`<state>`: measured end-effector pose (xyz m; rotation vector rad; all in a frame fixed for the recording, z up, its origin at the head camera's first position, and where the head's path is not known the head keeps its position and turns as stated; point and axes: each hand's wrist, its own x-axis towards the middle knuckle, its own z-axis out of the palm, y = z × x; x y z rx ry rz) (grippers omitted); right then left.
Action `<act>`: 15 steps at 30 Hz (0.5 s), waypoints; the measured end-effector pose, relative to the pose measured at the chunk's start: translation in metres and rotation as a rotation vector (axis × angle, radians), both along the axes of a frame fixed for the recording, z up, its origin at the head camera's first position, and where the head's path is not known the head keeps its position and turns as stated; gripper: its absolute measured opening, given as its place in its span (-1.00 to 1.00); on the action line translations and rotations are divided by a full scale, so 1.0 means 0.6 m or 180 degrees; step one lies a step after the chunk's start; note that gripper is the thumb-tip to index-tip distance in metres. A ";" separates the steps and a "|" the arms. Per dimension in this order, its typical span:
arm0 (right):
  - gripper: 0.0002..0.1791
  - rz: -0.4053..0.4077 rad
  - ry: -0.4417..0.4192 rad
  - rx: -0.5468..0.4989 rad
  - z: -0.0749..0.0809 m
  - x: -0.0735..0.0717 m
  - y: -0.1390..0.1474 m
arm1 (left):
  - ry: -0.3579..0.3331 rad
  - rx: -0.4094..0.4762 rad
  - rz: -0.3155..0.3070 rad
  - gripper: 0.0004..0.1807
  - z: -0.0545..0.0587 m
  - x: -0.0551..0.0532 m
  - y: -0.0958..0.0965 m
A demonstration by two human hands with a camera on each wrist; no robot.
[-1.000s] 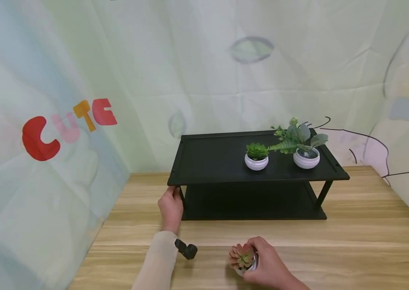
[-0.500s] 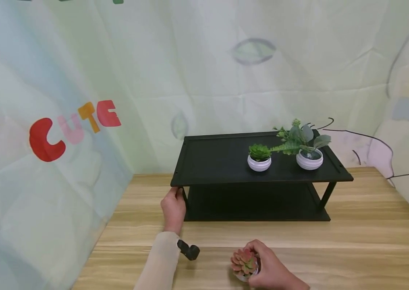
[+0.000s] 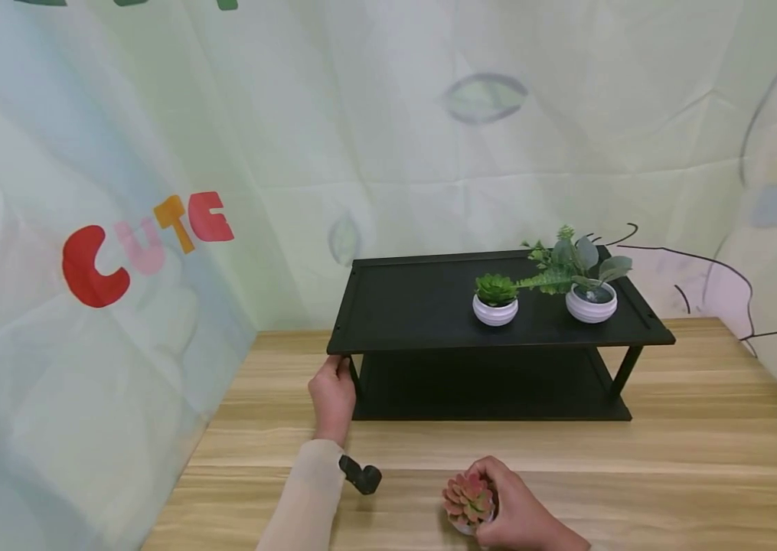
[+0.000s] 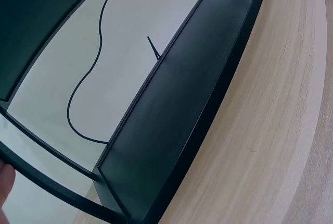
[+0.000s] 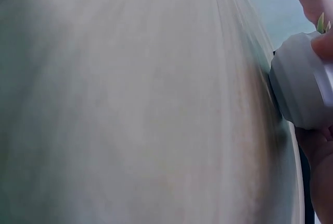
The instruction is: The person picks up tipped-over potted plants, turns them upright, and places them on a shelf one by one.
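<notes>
A black two-tier shelf [image 3: 409,306] stands on the wooden table. At its left front post, just under the upper board, my left hand [image 3: 333,394] grips the frame; part of the fingers is hidden behind the post. In the left wrist view, only a bit of that hand [image 4: 5,182] shows beside the shelf's dark bars. My right hand [image 3: 519,511] pinches a small potted succulent [image 3: 468,497] with reddish leaves, in front of the shelf. Its white pot [image 5: 297,81] appears at the right edge of the right wrist view, between thumb and fingers.
On the upper board, a green succulent [image 3: 495,298] in a white pot sits left of a taller leafy plant [image 3: 591,302] in a similar pot. A printed curtain [image 3: 388,153] hangs behind and beside the wooden table [image 3: 719,459]. A black camera [image 3: 362,476] is strapped to the left wrist.
The whole head view has shifted slightly, moving the scene a little rightward. The reddish succulent's top now faces up more in the right hand. The left hand keeps its place on the shelf.
</notes>
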<state>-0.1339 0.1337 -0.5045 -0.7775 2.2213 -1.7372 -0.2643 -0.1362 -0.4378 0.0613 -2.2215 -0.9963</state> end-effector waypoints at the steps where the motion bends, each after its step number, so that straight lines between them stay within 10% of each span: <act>1: -0.43 -0.0015 -0.0016 0.0012 0.000 0.000 0.000 | -0.0001 -0.0003 0.0005 -0.88 -0.001 0.000 0.000; 15: -0.43 -0.0095 -0.0132 0.0011 0.003 -0.002 0.002 | -0.0008 0.0023 0.0001 -0.89 -0.002 -0.001 0.000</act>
